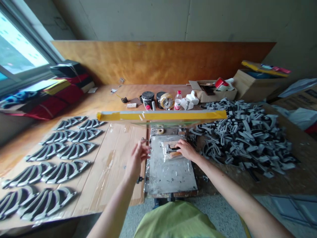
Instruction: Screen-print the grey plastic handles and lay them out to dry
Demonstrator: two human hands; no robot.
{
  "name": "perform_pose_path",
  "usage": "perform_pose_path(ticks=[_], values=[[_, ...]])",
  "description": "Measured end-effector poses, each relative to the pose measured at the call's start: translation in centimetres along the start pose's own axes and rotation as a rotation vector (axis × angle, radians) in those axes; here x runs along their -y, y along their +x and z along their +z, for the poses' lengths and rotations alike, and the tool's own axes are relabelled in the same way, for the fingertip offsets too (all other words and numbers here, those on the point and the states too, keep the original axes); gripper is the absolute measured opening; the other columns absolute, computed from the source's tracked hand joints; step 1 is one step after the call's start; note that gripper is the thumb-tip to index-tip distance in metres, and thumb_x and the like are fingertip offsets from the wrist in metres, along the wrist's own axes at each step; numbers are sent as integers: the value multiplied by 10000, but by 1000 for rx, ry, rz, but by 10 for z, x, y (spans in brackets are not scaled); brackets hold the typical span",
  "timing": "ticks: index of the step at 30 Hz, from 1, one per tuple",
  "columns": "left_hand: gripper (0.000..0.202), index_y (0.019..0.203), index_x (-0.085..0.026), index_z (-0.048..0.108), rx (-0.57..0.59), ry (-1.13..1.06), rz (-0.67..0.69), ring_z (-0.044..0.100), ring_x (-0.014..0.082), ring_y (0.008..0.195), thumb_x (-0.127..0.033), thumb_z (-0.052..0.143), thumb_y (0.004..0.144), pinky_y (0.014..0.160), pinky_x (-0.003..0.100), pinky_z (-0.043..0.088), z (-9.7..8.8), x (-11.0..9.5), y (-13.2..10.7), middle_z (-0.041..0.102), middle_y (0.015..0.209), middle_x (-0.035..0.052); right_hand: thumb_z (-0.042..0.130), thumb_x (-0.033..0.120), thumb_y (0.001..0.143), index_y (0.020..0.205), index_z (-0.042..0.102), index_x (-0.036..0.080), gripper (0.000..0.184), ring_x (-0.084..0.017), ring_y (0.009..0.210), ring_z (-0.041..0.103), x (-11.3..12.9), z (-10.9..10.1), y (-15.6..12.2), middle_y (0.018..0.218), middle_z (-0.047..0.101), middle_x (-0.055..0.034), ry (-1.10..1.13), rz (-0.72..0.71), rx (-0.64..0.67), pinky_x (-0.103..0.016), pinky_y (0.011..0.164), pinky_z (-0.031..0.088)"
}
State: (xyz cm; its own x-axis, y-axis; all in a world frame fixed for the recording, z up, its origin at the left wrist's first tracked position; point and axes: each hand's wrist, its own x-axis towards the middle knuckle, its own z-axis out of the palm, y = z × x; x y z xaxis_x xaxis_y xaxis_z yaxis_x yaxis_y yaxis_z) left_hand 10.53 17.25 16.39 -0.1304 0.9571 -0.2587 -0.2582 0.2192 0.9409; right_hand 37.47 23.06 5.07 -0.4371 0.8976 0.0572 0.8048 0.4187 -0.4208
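My right hand [186, 149] closes its fingertips on the right end of a small grey plastic part [170, 148]. That part lies on a wooden block [174, 154] wrapped in clear tape, which sits on a flat grey metal plate [170, 177]. Left of the plate, my left hand [139, 153] hovers with loosely curled fingers, slightly blurred, and nothing shows in it. To the right is a large heap of similar grey parts [247, 138]. Several fan-shaped rows of grey parts [65, 170] are laid out on cardboard [109, 178] at the left.
A bar with yellow tape [163, 115] spans the space beyond the plate. Behind it stand black tubs [148, 99], a tape roll [166, 100] and a red-capped bottle [178, 95]. Open cardboard boxes [255, 86] sit at the back right, with red-and-black boxes [59, 96] at the left.
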Motion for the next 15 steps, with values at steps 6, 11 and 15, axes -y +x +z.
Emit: perform_pose_path(ticks=[6, 11, 15], values=[[659, 1156, -146, 651, 295, 141, -507, 681, 223, 864, -677, 615, 767, 667, 300, 526, 16, 100, -55, 721, 1069, 156, 581, 94, 901, 997, 649, 140, 127, -224, 1025, 526, 22, -16, -10, 1001, 594, -95, -42, -138, -32, -357, 916, 454], [539, 1137, -200, 607, 131, -134, -529, 701, 247, 911, -641, 554, 833, 673, 335, 566, 30, 109, -51, 719, 1067, 119, 516, 129, 941, 1026, 656, 144, 165, -215, 965, 534, 90, -1, -43, 983, 620, -87, 8, -403, -53, -347, 898, 466], [398, 990, -193, 574, -98, 10, -452, 708, 201, 685, -568, 508, 872, 564, 284, 540, -24, 108, -35, 738, 840, 73, 507, 110, 943, 1029, 686, 200, 217, -183, 944, 558, 55, -10, -51, 991, 653, -49, 32, -323, -39, -299, 855, 474]])
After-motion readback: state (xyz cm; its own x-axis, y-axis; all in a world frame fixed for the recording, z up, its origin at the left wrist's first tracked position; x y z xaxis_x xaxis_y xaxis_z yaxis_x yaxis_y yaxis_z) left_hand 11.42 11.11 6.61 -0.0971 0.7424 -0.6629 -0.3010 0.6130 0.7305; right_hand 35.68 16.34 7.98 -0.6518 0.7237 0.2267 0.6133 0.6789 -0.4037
